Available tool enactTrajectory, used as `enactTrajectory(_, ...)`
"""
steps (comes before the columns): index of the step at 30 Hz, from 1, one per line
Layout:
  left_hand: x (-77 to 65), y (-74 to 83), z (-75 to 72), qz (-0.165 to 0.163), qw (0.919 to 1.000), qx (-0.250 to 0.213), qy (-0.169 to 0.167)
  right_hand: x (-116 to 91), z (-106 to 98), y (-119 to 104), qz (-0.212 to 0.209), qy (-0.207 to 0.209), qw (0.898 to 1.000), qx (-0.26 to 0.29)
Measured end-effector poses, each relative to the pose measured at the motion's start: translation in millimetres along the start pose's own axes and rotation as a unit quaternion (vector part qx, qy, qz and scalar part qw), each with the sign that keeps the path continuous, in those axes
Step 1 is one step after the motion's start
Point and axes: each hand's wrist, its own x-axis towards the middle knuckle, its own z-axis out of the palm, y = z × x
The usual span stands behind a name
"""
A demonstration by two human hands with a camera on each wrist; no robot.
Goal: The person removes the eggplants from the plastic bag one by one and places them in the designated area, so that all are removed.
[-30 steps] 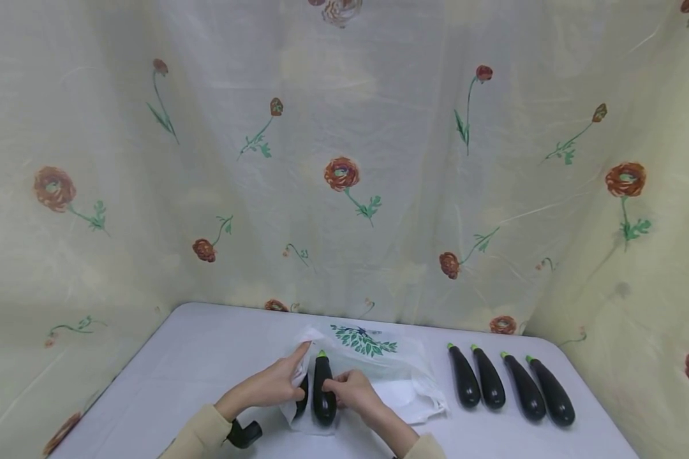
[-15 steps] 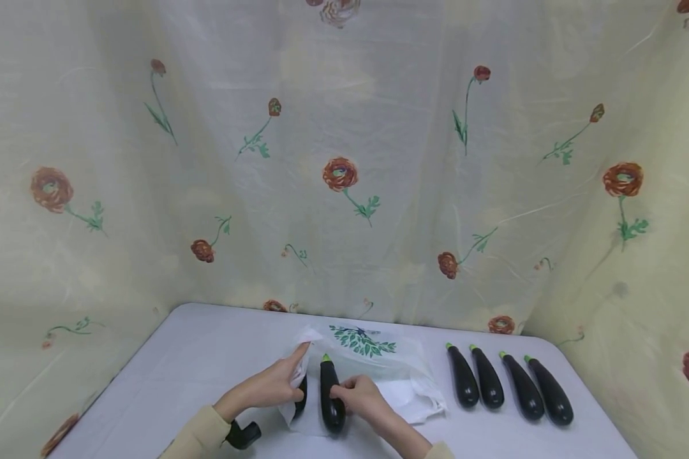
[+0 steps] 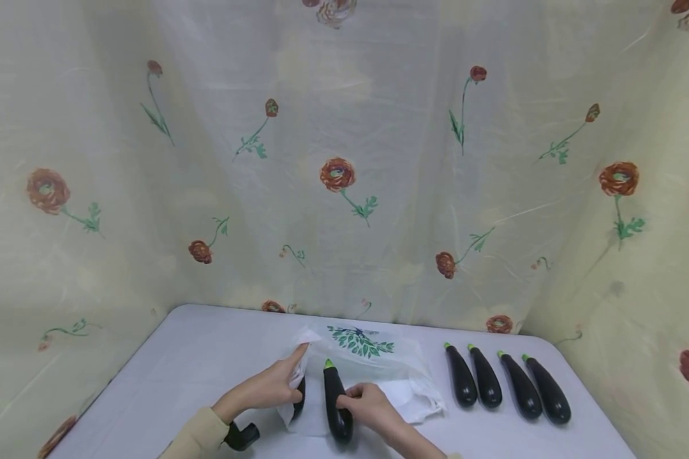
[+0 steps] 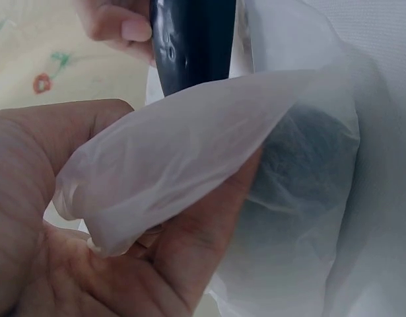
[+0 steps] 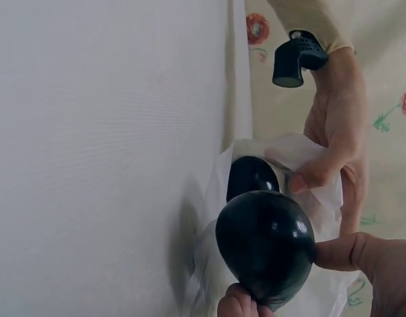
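Note:
In the head view my left hand [image 3: 268, 386] pinches the edge of a white plastic bag [image 3: 403, 372] printed with green leaves, raising its mouth. Thin translucent film [image 4: 189, 142] folds over those fingers in the left wrist view. One dark eggplant [image 3: 300, 400] lies just inside the mouth; its dark shape [image 4: 305, 158] shows through the film. My right hand [image 3: 370, 405] grips another eggplant [image 3: 336, 408] by its side between thumb and fingers, green stem end pointing away. From the right wrist, its round bottom [image 5: 265, 241] overlaps the bagged one [image 5: 252, 177].
Several eggplants [image 3: 520, 386] lie in a slanting row on the right of the white table [image 3: 218, 347]. A flowered curtain [image 3: 344, 255] hangs behind and at both sides. A black wrist camera [image 3: 242, 436] sits at my left wrist.
My right hand has shifted the gripped eggplant to the right and toward me, away from the one in the bag, tilting it slightly. My left hand stays on the bag's edge.

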Motion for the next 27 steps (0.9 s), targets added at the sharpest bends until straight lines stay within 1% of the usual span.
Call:
enactTrajectory(8,-1.4,-0.5,-0.7,0.003,0.9999,-0.01,-0.001,-10,-4,3,-0.014,0.004,1.0,-0.002)
enactTrajectory(10,-1.4,-0.2,-0.8,0.005,0.9999,-0.01,0.0,-11,-5,5,-0.011,0.002,1.0,-0.003)
enactTrajectory(14,-1.7,0.7,0.1,0.012,0.9999,-0.01,-0.001,-15,-7,8,0.014,-0.008,1.0,-0.008)
enactTrajectory(18,-2.3,1.6,1.7,0.01,0.9999,-0.007,-0.002,-18,-8,11,0.022,-0.012,1.0,-0.01)
enactTrajectory(21,-2.3,2.2,2.4,0.007,1.0,0.0,-0.003,-21,-11,12,0.021,-0.009,1.0,-0.01)
enactTrajectory(24,-2.4,3.3,2.3,0.007,1.0,0.001,-0.002,-25,-15,15,0.009,-0.001,1.0,-0.014)
enactTrajectory(27,-2.2,3.6,2.7,0.008,1.0,-0.002,0.001,-31,-20,19,-0.018,0.006,1.0,-0.016)
